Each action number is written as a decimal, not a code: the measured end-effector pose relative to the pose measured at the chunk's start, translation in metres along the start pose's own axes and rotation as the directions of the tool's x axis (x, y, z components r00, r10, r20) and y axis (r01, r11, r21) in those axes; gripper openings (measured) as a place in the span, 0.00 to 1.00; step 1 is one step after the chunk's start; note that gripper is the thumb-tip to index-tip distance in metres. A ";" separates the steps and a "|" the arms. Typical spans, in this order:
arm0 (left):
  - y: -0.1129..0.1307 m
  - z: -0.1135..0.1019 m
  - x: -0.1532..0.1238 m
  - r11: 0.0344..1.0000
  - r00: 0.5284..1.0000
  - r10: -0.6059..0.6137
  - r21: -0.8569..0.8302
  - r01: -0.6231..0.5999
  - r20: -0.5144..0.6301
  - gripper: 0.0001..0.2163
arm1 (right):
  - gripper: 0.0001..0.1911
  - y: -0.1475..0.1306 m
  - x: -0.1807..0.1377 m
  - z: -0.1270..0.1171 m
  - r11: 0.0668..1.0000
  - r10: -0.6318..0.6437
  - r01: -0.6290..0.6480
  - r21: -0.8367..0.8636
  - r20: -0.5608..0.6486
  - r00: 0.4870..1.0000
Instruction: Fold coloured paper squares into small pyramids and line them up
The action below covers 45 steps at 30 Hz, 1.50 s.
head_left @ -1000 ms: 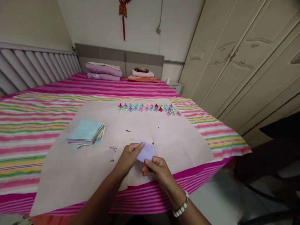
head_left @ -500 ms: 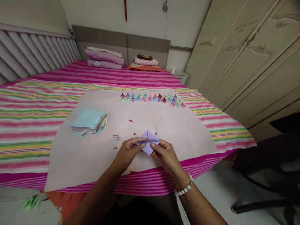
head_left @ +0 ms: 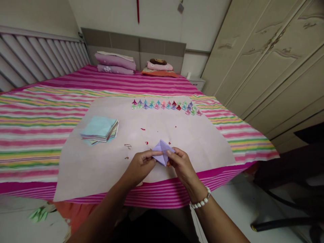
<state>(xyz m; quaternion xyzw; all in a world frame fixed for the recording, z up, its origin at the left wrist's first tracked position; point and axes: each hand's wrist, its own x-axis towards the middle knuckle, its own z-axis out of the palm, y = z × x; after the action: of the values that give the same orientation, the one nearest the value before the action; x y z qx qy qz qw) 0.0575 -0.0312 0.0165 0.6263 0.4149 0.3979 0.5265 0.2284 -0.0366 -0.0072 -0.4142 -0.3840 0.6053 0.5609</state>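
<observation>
A folded piece of purple origami paper (head_left: 162, 147) is held in the air between both hands, its pointed top facing away from me. My left hand (head_left: 143, 164) pinches its left side, with the index finger stretched across the front. On the right side, my right hand (head_left: 180, 162) grips it with the thumb on top and the fingers curled behind. Its lower part is partly hidden by my fingers. Beneath lies a large pale sheet (head_left: 96, 168), dotted with small red paper scraps (head_left: 127, 146).
Small folded paper pieces (head_left: 157, 105) in many colours stand in rows at the sheet's far edge. To the left rests a stack of square paper (head_left: 99, 127), light blue on top. Folded bedding (head_left: 115, 63) lies by the headboard; a wardrobe (head_left: 273, 57) stands at right.
The purple paper has turned slightly and its front crease looks different. My left index finger has moved across its front. The whole view has shifted a little.
</observation>
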 end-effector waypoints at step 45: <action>-0.013 0.003 0.006 0.983 0.986 0.157 0.110 -0.150 -0.059 0.11 | 0.13 0.000 0.003 -0.005 0.993 -0.006 0.008 -0.115 0.016 1.000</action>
<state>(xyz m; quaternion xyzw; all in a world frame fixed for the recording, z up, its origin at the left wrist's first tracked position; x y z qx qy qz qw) 0.0605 -0.0256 0.0041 0.6694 0.4032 0.4359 0.4464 0.2333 -0.0333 -0.0090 -0.4397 -0.4241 0.5835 0.5351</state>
